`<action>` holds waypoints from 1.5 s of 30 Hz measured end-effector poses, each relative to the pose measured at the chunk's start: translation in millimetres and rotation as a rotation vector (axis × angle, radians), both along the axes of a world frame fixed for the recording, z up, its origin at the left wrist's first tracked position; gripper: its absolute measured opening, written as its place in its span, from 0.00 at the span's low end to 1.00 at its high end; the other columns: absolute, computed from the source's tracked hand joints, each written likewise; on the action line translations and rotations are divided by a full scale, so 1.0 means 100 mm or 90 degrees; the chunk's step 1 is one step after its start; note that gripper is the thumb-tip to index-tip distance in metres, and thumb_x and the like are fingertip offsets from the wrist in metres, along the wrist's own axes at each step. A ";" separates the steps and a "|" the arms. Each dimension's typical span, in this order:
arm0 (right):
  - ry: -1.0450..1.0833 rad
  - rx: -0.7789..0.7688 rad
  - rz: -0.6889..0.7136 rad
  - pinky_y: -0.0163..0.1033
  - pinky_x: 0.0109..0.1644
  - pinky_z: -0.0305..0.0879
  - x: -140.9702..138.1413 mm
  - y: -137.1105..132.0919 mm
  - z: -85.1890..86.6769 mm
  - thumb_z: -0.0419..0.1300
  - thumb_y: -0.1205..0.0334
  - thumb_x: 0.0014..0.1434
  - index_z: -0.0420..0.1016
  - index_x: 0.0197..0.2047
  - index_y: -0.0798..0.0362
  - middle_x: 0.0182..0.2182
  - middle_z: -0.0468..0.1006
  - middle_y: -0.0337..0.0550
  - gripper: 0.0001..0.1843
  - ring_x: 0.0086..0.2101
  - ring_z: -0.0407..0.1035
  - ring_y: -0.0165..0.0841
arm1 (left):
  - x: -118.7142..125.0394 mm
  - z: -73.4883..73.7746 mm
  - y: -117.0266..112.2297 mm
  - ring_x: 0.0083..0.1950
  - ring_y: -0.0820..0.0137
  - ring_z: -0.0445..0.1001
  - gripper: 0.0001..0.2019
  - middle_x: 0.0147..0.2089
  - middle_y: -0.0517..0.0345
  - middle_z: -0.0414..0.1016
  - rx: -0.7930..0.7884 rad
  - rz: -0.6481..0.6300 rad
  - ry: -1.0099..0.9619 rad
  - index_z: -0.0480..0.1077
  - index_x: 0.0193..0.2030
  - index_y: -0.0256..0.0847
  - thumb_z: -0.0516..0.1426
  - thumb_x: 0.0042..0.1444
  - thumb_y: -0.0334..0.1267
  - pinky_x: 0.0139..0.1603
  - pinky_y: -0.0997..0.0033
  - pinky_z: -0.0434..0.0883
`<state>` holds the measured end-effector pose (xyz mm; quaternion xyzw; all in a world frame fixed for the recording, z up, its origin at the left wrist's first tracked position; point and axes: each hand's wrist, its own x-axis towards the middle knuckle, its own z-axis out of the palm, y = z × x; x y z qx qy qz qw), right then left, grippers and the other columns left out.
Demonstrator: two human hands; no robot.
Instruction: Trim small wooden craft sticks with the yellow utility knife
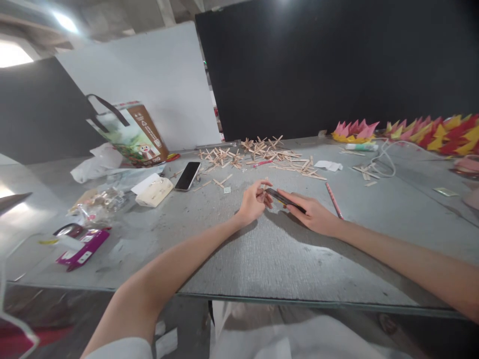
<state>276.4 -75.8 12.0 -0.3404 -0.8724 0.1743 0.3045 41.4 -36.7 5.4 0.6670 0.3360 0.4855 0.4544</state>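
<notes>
My right hand [312,213] lies on the grey table [262,254] and grips a dark knife-like cutter [284,199] that points left. My left hand [254,202] is pinched on a small wooden stick [264,185] right at the cutter's tip. Both hands meet near the table's middle. What the stick looks like under the fingers is hidden.
A pile of wooden sticks [262,152] lies behind the hands, a pink pencil [334,200] to the right. A phone [187,175], a paper bag [130,132], wrappers and a purple box [82,248] sit left. Pink and yellow paper shapes [411,130] line the far right.
</notes>
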 end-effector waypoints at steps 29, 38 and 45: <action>0.018 -0.077 -0.018 0.44 0.45 0.73 -0.03 -0.04 0.09 0.45 0.53 0.78 0.57 0.79 0.50 0.50 0.81 0.52 0.31 0.38 0.75 0.38 | -0.05 -0.02 0.08 0.22 0.74 0.75 0.15 0.27 0.65 0.76 -0.060 -0.058 -0.043 0.65 0.51 0.41 0.59 0.58 0.37 0.28 0.75 0.69; 0.033 -0.093 -0.015 0.43 0.44 0.75 -0.02 -0.03 0.07 0.46 0.52 0.78 0.58 0.79 0.48 0.56 0.80 0.54 0.31 0.38 0.76 0.37 | -0.06 0.02 0.06 0.21 0.76 0.71 0.16 0.25 0.68 0.74 -0.071 -0.071 -0.067 0.64 0.51 0.42 0.57 0.56 0.33 0.27 0.76 0.69; 0.035 -0.042 -0.018 0.50 0.56 0.75 -0.03 -0.01 0.05 0.47 0.53 0.77 0.59 0.79 0.47 0.61 0.79 0.53 0.30 0.51 0.78 0.42 | -0.03 0.03 0.04 0.21 0.76 0.72 0.14 0.27 0.66 0.75 -0.048 -0.058 -0.054 0.63 0.52 0.41 0.56 0.59 0.32 0.28 0.75 0.69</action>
